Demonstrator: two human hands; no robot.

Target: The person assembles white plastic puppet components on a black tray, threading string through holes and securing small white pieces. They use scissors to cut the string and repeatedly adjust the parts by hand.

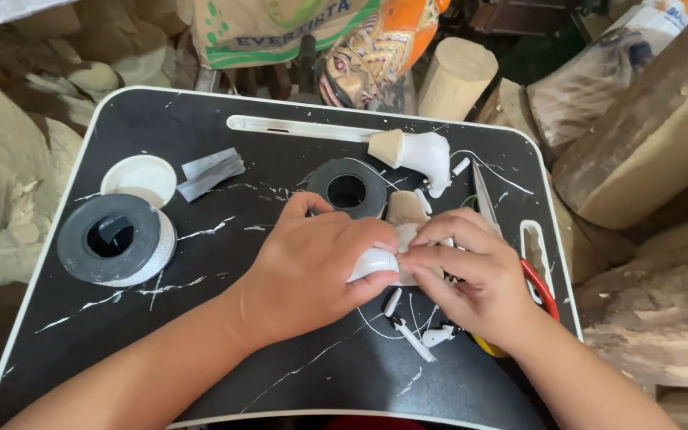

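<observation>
My left hand point(312, 259) and my right hand point(467, 267) meet over the middle of a black tray table point(224, 127). Together they pinch a small wooden piece wrapped in white tape point(376, 261); its bare wooden end point(404, 209) sticks out behind my fingers. A black tape roll point(349, 189) lies just beyond my left hand. Farther back rests another wooden piece partly wrapped in white point(416, 151). Scissors with a red handle point(537, 280) lie right of my right hand, blades point(483, 199) pointing away. White tape scraps point(412, 334) litter the surface below my hands.
A large grey-and-white tape roll point(115, 239) and a white lid point(140, 178) sit at the tray's left, with grey tape strips point(210, 171) nearby. Wood blocks point(646, 135), a round log point(455, 78), carved pale wood point(1, 191) and a printed sack point(280, 28) surround the tray.
</observation>
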